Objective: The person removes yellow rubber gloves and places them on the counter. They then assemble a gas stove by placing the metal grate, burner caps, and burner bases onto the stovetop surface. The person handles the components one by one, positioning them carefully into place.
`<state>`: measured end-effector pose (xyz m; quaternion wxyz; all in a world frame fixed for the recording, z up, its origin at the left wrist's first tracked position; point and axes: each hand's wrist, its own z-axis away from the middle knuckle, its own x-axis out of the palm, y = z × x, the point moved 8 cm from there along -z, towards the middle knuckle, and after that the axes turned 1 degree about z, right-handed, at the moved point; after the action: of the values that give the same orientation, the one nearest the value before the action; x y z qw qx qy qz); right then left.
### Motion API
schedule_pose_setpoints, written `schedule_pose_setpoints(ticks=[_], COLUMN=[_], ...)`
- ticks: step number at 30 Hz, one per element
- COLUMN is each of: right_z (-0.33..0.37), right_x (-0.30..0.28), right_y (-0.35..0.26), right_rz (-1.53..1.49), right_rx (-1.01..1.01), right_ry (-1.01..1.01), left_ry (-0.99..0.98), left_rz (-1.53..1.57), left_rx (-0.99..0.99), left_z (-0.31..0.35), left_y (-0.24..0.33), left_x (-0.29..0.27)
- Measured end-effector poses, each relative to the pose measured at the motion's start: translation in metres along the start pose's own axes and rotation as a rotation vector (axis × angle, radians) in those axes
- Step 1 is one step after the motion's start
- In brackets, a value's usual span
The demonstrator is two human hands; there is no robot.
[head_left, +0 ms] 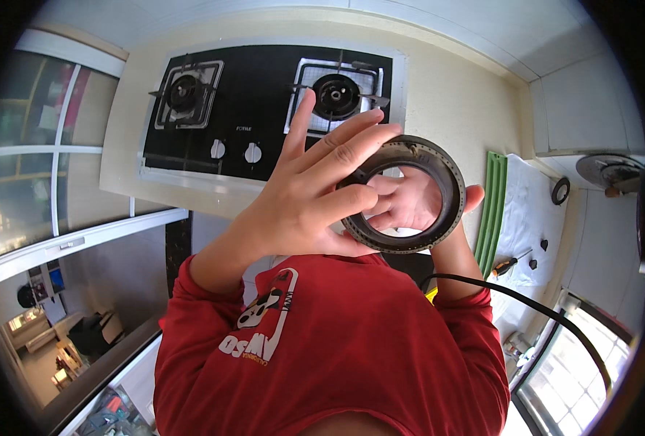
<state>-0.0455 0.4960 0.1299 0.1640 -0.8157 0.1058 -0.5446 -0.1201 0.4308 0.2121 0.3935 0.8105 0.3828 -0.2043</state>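
Observation:
A dark round gas burner ring (453,195) with small holes along its rim is held up in front of my chest, near the cooktop's front edge. My left hand (301,178) grips its left side, thumb below and bent index finger against the rim, the other fingers stretched toward the stove. Behind the ring is my right hand (413,200); its palm and curled fingers show through the hole, and its thumb sticks out past the right edge. The black cooktop (264,94) beyond has a left burner (183,92) and a right burner (336,96), each within a square pan support.
Right of the cooktop lie a green ribbed strip (491,211) and a white sheet (515,211). On the sheet are an orange-and-black screwdriver (506,266), small black parts (543,245) and a smaller black ring (560,191). A black cable (541,308) arcs across the lower right.

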Motion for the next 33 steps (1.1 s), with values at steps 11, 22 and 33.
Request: schedule_pose_setpoints(ticks=[11, 22, 33], right_z=[-0.054, 0.024, -0.036], right_x=[-0.038, -0.118, -0.173], right_y=[0.041, -0.002, -0.096], right_rz=[-0.180, 0.167, 1.234], right_rx=[0.097, 0.028, 0.255], right_ry=[-0.011, 0.655, 1.015], left_ry=[-0.103, 0.198, 0.195], left_rz=[0.015, 0.209, 0.268], left_rx=[-0.174, -0.650, -0.814], left_z=[0.041, 0.175, 0.224], left_y=[-0.047, -0.160, -0.200], left_x=[-0.028, -0.066, -0.045])
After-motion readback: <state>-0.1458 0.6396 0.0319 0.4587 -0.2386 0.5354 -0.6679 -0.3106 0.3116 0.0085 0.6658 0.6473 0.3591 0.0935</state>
